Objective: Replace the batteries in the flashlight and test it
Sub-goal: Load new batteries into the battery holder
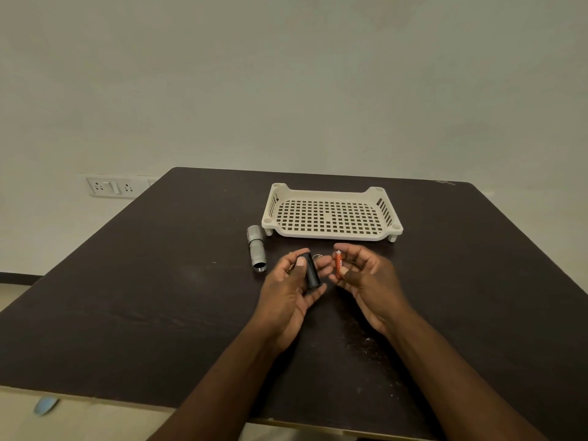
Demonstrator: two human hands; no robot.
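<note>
Silver flashlight body [256, 248] lying opened, black battery holder [310, 270] — orange battery [338, 264] upright

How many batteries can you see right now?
1: a small orange cylindrical battery pinched in the right hand. More may sit hidden inside the black cylindrical holder in the left hand.

A dark table [159, 297] bears a silver flashlight body [256, 248] beside a cream tray [331, 235].

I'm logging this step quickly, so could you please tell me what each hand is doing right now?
Left hand: holding the black battery holder.
Right hand: fingers pinching the orange battery.
</note>
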